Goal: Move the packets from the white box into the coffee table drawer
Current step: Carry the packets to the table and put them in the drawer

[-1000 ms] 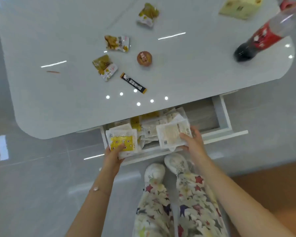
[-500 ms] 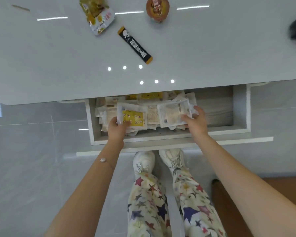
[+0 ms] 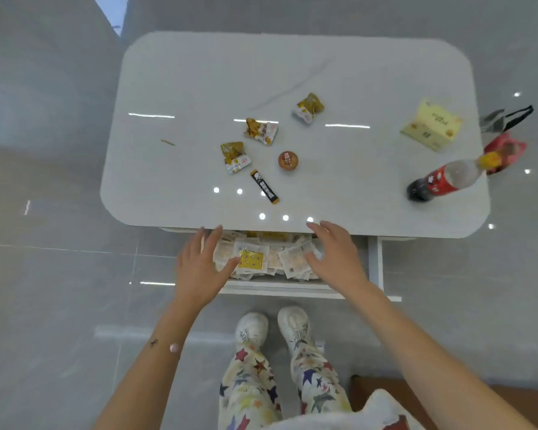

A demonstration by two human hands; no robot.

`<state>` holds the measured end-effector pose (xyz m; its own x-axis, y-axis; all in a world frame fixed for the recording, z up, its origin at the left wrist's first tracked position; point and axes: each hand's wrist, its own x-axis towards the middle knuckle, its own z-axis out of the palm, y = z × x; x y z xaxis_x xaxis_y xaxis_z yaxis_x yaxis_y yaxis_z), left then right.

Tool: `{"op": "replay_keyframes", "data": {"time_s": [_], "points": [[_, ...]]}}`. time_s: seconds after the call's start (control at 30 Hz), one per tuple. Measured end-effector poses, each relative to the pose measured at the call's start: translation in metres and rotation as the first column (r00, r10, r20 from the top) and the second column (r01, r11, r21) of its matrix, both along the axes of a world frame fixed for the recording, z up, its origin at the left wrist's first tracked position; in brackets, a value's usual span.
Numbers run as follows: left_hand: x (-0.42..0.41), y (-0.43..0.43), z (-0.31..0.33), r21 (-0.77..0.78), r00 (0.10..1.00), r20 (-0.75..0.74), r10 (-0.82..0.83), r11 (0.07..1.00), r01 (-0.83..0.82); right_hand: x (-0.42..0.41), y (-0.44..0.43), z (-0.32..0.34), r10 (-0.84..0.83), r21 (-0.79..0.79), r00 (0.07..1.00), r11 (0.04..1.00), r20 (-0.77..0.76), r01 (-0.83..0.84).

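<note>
Left grip (image 3: 199, 268): wide open, fingers straight and spread, holding nothing. It hovered over the left end of the drawer (image 3: 374, 262), thumb tip at the left edge of a yellow packet (image 3: 253, 261); contact could not be told.

Right grip (image 3: 336, 256): likewise wide open, fingers splayed, nothing held. It was placed over the right side of the packets (image 3: 294, 262).

Drawer: pulled out under the near edge of the bench (image 3: 199, 88). The packets lay heaped inside it in a loose layer, mostly white, the yellow one on top between the two grips.

Bench top, left to right:
- thin brown stick (image 3: 167, 142), alone near the left side
- snack pouch, yellow and white (image 3: 235, 156)
- second snack pouch (image 3: 260, 131), just behind the first
- black sachet (image 3: 264, 186) with an orange end, lying slantwise
- small round brown item (image 3: 288, 160)
- third snack pouch (image 3: 308, 108), farther back
- pale yellow box (image 3: 429, 125), well apart at the right
- cola bottle (image 3: 444, 181), red label, yellow cap, at the right edge

Beyond the right edge of the bench: a red bag (image 3: 503, 150) and a grey bag with black handles (image 3: 507, 119), both on the floor.

Below the drawer: two white shoes (image 3: 252, 328) and star-patterned trousers (image 3: 249, 386).
</note>
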<state>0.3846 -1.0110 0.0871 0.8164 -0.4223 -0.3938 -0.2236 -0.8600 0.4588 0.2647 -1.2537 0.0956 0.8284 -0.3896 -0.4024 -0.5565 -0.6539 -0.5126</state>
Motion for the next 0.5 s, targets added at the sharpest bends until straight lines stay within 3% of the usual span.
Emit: {"op": "replay_keyframes", "data": {"time_s": [0.23, 0.5], "points": [[-0.021, 0.04, 0.121, 0.136, 0.992, 0.086, 0.091, 0.985, -0.102, 0.028, 0.031, 0.141, 0.311, -0.193, 0.947, 0.927, -0.081, -0.321], [-0.085, 0.178, 0.21, 0.215, 0.917, 0.242, 0.317, 0.904, -0.37, 0.061, 0.157, 0.231, 0.679, -0.325, 0.73, 0.675, -0.077, -0.663]]}}
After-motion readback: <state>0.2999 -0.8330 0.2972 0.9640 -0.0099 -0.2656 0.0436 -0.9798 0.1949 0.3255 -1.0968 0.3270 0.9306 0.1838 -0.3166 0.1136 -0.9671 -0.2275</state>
